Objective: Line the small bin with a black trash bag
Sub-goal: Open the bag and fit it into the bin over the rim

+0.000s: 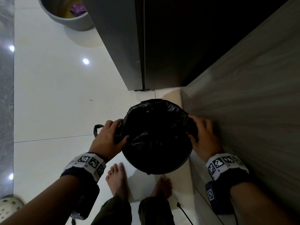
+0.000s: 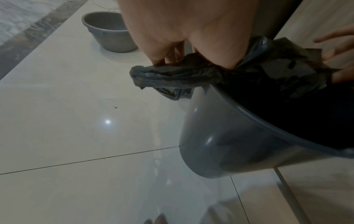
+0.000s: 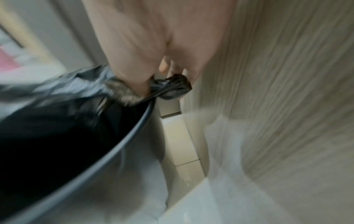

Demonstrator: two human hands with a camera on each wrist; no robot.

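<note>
A pale tiled floor (image 1: pixel 48 95) spreads under everything, glossy enough to mirror ceiling lights. The small bin (image 2: pixel 220 144), grey and round, stands on it and serves as the landmark here. Right of the bin a wood-grain panel (image 1: pixel 251 95) rises close beside it; beyond the bin, on its far side, stands a dark cabinet (image 1: pixel 162 46). Far off past the bin's left side sits a grey tub (image 1: pixel 76 21) with something purple inside.

The black trash bag (image 1: pixel 154 125) sits inside the bin, its mouth spread open over the bin's far rim and crumpled along the sides; the near rim of the bin looks uncovered from the head view. A handle loop of the bag sticks out to the left of the bin, past the left hand.

The left hand (image 1: pixel 107 137) is at the bin's left rim, fingers and thumb curled around a bunched fold of the bag. The right hand (image 1: pixel 203 133) is at the bin's right rim, thumb and fingers pinching a twisted knot-like bunch of the bag; the right wrist view is blurred.

Two bare feet (image 1: pixel 116 179) stand on the floor just on the near side of the bin.
</note>
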